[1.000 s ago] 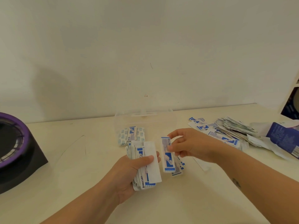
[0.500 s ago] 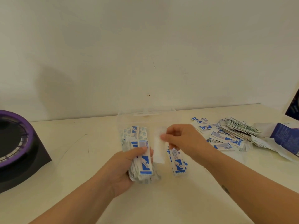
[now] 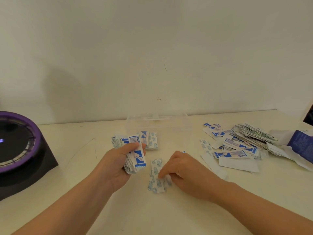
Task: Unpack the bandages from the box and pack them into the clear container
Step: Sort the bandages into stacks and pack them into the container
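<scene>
Under right hand (image 3: 183,170): bandages (image 3: 155,168) part-hidden | left hand (image 3: 115,165) grips stack (image 3: 138,158) | box (image 3: 300,143) cropped

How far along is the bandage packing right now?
Done: a few bandages seem to lie inside the clear container. In hand: the left hand grips a thick stack of bandages; the right hand touches several loose bandages on the table. Left: a large pile of bandages beside the blue box, far right, not yet packed.
</scene>
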